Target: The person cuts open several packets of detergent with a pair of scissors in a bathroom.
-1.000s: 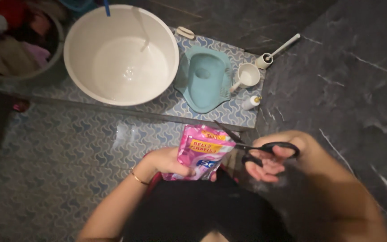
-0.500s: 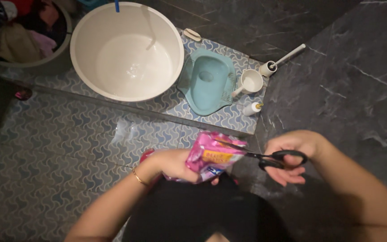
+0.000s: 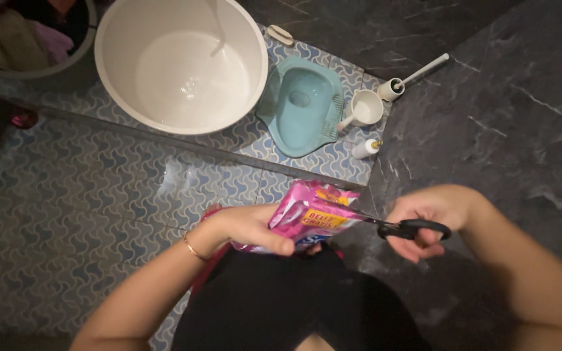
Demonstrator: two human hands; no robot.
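Note:
My left hand [image 3: 248, 227] grips a pink refill pouch [image 3: 310, 214] with a yellow label, held tilted in front of my lap. My right hand [image 3: 424, 218] holds black-handled scissors [image 3: 398, 227], fingers through the loops. The blades reach left across the pouch's upper part, closed or nearly closed on it. A thin gold bracelet sits on my left wrist.
A big white basin [image 3: 180, 62] with water running into it stands on a raised tiled step. Beside it lie a teal squat toilet pan [image 3: 300, 104], a white dipper cup [image 3: 365, 107], a toilet brush [image 3: 411, 78] and a small white bottle [image 3: 364, 149]. A tub of laundry [image 3: 27, 36] sits top left.
The scissors moved left from beside the pouch onto its top and the blades closed across it. My left hand tilted the pouch towards the scissors.

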